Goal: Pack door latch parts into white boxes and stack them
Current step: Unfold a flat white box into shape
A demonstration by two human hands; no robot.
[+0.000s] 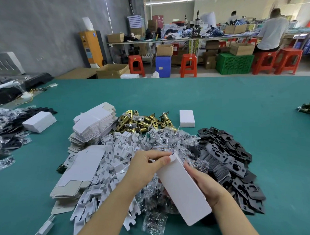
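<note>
Both hands hold one white box (181, 187) above the green surface (221, 102). The right hand (203, 185) grips its side; left hand (145, 167) fingers pinch its top flap. Brass latches (141, 120) lie beyond.

White box (183, 188), teal table (239, 106), brass latches (141, 120), black plates (228, 155), red stools (188, 65) in bkgd

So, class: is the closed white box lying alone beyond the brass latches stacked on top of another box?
No: the closed white box lies flat and alone on the green table, with nothing under or on it.
</note>
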